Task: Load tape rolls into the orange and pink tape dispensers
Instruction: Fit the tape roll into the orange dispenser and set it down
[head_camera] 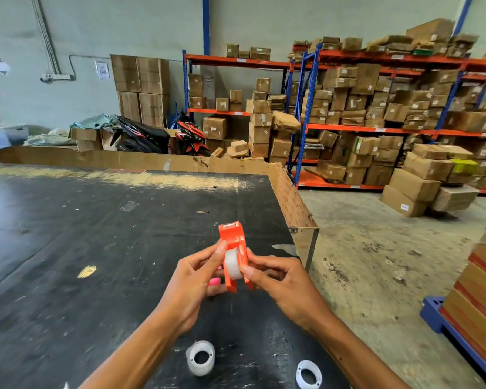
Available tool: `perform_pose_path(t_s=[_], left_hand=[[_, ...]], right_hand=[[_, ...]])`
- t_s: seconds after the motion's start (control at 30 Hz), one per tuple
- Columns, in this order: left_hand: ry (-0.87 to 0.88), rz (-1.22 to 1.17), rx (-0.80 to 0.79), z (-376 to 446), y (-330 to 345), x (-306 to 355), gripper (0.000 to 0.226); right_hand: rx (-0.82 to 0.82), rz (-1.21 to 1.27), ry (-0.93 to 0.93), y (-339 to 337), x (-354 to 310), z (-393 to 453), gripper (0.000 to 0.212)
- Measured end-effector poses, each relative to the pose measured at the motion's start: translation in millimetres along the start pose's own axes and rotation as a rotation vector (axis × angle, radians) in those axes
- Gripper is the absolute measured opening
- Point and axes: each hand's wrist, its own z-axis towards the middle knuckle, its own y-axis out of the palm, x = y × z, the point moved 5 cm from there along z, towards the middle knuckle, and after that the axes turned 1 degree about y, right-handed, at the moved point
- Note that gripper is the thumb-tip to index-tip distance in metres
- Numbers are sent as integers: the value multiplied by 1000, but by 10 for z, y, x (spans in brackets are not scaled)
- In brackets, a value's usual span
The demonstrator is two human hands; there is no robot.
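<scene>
I hold the orange tape dispenser (234,242) above the black table (96,248), its cutter end pointing away from me. A clear tape roll (232,263) sits inside its body. My left hand (197,279) grips the dispenser's left side, and my right hand (275,279) pinches its right side, thumb against the roll. A bit of the pink dispenser (215,281) shows behind my left fingers; most of it is hidden. Two more clear tape rolls lie on the table near me, one (200,357) between my forearms and one (308,374) under my right forearm.
The table's right edge (306,237) runs close to my right hand, with concrete floor beyond. A cardboard wall (124,160) lines the table's far side. Shelves of cartons (376,113) stand behind, and stacked boxes on a blue pallet (472,304) sit at the right.
</scene>
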Motion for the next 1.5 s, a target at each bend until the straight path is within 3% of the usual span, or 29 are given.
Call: perform_pose_path(t_s=[0.2, 0.57, 0.73, 1.03, 1.3, 1.5], left_hand=[[97, 71, 94, -12, -75, 110, 35], [93, 75, 91, -43, -211, 112, 36], [102, 86, 43, -5, -257, 144, 39], [69, 95, -41, 35, -428, 174, 29], [91, 122, -173, 19, -443, 219, 30], [116, 131, -246, -1, -452, 210, 37]], right_hand=[[169, -200, -57, -91, -185, 132, 34], [-90, -503, -60, 160, -270, 174, 56], [4, -496, -83, 198, -341, 247, 36], [30, -505, -113, 353, -510, 276, 12], [116, -499, -141, 286, -811, 398, 16], [61, -489, 44, 219, -769, 507, 22]])
